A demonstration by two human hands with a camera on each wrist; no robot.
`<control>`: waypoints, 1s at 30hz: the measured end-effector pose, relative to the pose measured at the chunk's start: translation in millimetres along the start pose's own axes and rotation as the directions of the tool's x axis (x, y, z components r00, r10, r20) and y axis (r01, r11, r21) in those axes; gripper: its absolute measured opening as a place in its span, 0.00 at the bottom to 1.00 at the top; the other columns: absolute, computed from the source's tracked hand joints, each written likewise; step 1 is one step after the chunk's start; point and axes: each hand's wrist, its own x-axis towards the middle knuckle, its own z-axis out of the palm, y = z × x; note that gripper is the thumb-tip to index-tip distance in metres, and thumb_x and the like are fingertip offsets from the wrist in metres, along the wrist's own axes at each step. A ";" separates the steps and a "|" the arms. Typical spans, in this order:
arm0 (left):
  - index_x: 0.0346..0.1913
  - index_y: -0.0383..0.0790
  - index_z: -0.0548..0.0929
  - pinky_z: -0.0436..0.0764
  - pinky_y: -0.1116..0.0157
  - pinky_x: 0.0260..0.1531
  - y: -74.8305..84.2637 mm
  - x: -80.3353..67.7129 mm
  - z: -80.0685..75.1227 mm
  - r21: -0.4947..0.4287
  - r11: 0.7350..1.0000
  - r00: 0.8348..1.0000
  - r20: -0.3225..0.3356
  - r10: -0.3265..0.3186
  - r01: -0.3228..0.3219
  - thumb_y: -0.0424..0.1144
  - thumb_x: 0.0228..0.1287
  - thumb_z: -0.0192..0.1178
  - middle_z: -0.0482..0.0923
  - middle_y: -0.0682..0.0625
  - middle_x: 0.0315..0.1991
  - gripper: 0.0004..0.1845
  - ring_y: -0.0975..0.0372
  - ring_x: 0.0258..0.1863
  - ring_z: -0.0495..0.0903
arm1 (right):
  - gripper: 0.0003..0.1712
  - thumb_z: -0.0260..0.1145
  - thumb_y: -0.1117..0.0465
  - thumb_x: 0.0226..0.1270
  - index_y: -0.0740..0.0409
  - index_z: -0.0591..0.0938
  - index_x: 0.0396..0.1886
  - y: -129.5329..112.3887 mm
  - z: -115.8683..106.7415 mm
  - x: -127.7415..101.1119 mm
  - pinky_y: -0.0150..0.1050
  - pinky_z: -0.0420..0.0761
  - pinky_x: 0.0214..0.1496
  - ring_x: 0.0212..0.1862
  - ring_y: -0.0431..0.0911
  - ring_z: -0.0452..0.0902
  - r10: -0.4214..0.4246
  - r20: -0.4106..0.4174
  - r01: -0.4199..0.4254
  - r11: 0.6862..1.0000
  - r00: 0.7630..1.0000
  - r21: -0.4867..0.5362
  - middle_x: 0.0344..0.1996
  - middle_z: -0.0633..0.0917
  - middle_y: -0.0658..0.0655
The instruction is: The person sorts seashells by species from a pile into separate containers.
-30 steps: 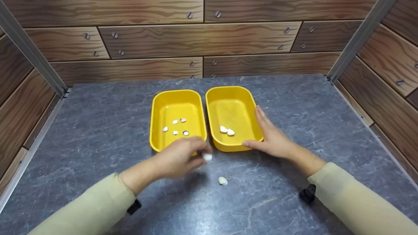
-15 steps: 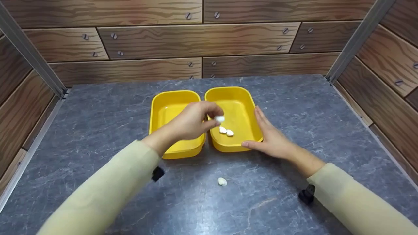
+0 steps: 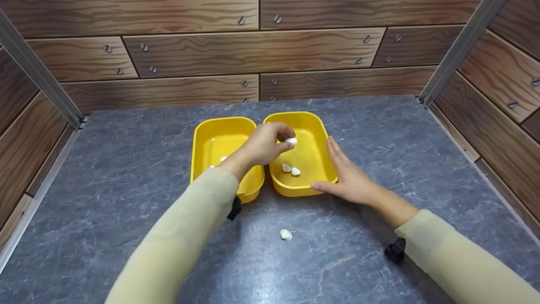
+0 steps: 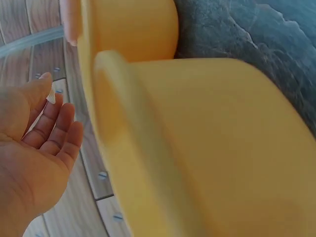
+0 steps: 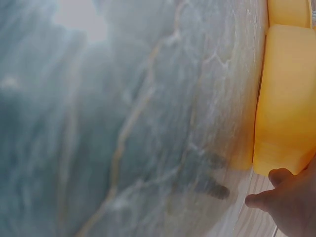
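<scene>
Over the right yellow box (image 3: 293, 192), my left hand (image 3: 263, 145) pinches a small white shell (image 3: 291, 141) between thumb and fingertips. The left wrist view also shows the shell (image 4: 51, 96) at the thumb tip, the other fingers loosely bent. Two white shells (image 3: 295, 172) lie on that box's floor near its front. My right hand (image 3: 352, 181) rests against the box's front right corner, thumb at the front rim and straight fingers along the right wall. The left yellow box (image 3: 193, 156) stands close beside it; a couple of shells (image 3: 223, 158) show inside, the rest hidden by my left arm.
One pale shell (image 3: 285, 234) lies on the grey marbled table (image 3: 371, 126) in front of the boxes. Wood-patterned panels (image 3: 253, 50) enclose the table at the back and sides, with metal posts (image 3: 460, 52) at the corners.
My left hand has carried the pinched shell from in front of the boxes, up and rightward, to over the right box. My right hand has stayed at the right box's corner.
</scene>
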 end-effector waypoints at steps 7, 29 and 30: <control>0.59 0.40 0.85 0.80 0.64 0.59 -6.5 7.5 8.0 -0.003 1.000 1.000 -0.006 -0.021 0.021 0.39 0.77 0.65 0.83 0.50 0.50 0.13 0.59 0.52 0.80 | 0.74 0.72 0.30 0.65 0.56 0.34 0.87 -0.8 0.4 0.4 0.66 0.51 0.81 0.83 0.67 0.45 0.000 0.006 0.000 1.000 1.000 -0.007 0.86 0.33 0.57; 0.65 0.43 0.84 0.76 0.60 0.68 10.3 -10.6 6.6 0.022 0.999 0.998 -0.047 0.033 -0.032 0.41 0.77 0.66 0.84 0.52 0.60 0.18 0.56 0.63 0.79 | 0.72 0.73 0.33 0.67 0.56 0.35 0.88 -0.6 -0.6 -0.1 0.66 0.49 0.81 0.83 0.67 0.43 -0.002 0.001 0.002 1.000 1.000 0.014 0.87 0.35 0.58; 0.65 0.44 0.84 0.77 0.60 0.68 12.3 -13.2 5.9 0.020 0.999 0.998 -0.048 0.043 -0.042 0.41 0.77 0.66 0.84 0.53 0.60 0.18 0.57 0.63 0.79 | 0.72 0.73 0.33 0.67 0.56 0.35 0.88 -0.7 -0.7 -0.2 0.67 0.49 0.81 0.83 0.67 0.44 -0.002 0.001 0.002 1.000 1.000 0.014 0.87 0.35 0.58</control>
